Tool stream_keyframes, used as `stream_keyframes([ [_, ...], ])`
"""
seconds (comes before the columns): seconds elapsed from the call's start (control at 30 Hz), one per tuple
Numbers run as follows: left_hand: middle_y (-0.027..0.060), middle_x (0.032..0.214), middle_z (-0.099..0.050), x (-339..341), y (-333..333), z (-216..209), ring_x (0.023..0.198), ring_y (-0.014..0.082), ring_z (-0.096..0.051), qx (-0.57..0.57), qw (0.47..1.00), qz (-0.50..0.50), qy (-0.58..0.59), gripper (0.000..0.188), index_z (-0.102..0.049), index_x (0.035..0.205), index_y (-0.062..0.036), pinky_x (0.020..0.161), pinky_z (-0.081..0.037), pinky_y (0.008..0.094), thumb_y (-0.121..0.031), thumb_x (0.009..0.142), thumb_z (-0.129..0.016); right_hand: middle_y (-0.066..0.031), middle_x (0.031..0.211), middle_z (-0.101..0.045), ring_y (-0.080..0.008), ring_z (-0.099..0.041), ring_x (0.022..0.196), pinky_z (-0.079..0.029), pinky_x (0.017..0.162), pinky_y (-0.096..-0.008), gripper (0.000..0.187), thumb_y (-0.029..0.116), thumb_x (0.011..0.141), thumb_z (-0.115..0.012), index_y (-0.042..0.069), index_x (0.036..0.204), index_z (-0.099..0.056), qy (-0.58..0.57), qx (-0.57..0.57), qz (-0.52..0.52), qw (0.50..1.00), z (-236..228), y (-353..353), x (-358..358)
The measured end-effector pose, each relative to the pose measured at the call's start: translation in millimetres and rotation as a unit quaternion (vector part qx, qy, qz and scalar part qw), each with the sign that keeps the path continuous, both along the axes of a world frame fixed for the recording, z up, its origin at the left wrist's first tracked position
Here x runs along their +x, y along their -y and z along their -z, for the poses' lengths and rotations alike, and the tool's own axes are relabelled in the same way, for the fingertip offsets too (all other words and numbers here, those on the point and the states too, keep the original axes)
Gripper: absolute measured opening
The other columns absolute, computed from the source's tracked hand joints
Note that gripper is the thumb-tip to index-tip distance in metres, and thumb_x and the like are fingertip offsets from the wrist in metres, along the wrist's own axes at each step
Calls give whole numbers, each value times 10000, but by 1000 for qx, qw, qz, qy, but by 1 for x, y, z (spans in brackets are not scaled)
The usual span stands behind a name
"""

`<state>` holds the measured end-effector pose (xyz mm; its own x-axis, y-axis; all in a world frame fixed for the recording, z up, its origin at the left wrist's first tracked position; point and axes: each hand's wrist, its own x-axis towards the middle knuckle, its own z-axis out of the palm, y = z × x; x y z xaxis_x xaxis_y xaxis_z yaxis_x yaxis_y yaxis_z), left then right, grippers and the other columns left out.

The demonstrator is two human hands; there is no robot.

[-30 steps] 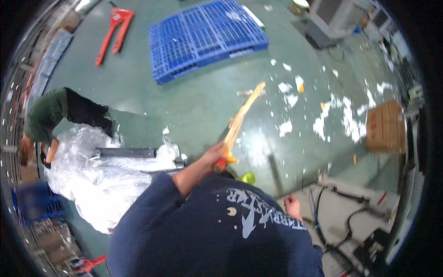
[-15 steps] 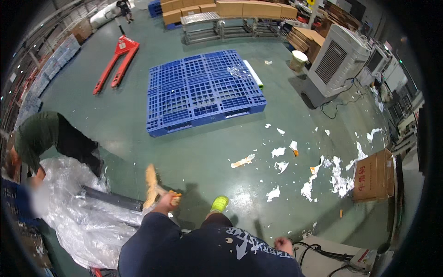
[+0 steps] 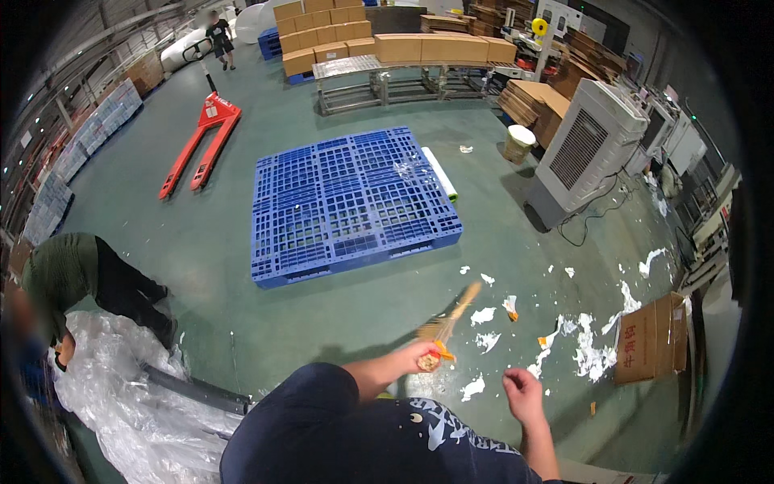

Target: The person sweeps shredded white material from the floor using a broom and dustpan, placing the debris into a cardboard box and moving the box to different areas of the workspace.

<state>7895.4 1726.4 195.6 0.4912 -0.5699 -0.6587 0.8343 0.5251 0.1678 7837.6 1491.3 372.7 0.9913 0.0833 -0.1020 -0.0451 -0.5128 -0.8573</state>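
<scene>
My left hand (image 3: 415, 360) is closed around a crumpled tan and orange strip (image 3: 463, 303), which looks like torn packing tape or wrapping. Its long loose end points up and right over the floor, blurred by motion. Orange bits stick out beside my fingers. Lower right, my right hand (image 3: 524, 395) hovers with loosely bent fingers, a little apart, and holds nothing I can see. White torn scraps (image 3: 487, 342) lie on the floor between and beyond my hands. Left of my body is a heap of clear plastic film (image 3: 133, 395) with a dark bar (image 3: 197, 391) across it.
A blue plastic pallet (image 3: 347, 202) lies ahead, a film roll (image 3: 439, 173) at its right edge. A red pallet jack (image 3: 205, 137) stands farther left. A person (image 3: 81, 282) bends over the film. At right are an air cooler (image 3: 584, 153) and an open carton (image 3: 651, 339).
My left hand has swung right with the strip, from beside the film heap to in front of my body. My right hand has come up and forward. The view has tilted up slightly.
</scene>
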Motion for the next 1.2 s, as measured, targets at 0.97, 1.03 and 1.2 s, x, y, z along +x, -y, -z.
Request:
stream_keyframes([
  [0.97, 61, 706, -513, 127, 339, 27, 603, 176, -536, 19, 990, 10, -139, 157, -427, 901, -73, 511, -465, 321, -85, 745, -443, -55, 631, -527, -81, -484, 599, -405, 555, -226, 64, 38, 742, -515, -5, 789, -526, -271, -14, 121, 955, 144, 240, 9],
  [1.03, 36, 802, -472, 156, 355, -11, 641, 155, -513, 52, 997, 27, -59, 497, -318, 1147, -209, 547, -459, 339, -20, 710, -461, -36, 677, -530, -93, -479, 624, -407, 576, -239, 51, 36, 749, -503, 3, 779, -527, -234, 61, 153, 958, 163, 240, -2],
  [1.2, 50, 796, -450, 205, 280, -40, 609, 127, -500, 66, 988, 136, 25, 604, -245, 1231, -223, 492, -435, 264, -37, 694, -449, -23, 653, -501, -97, -464, 590, -386, 540, -203, 93, 18, 735, -505, 2, 826, -489, -325, 220, 214, 895, 195, 201, 34],
])
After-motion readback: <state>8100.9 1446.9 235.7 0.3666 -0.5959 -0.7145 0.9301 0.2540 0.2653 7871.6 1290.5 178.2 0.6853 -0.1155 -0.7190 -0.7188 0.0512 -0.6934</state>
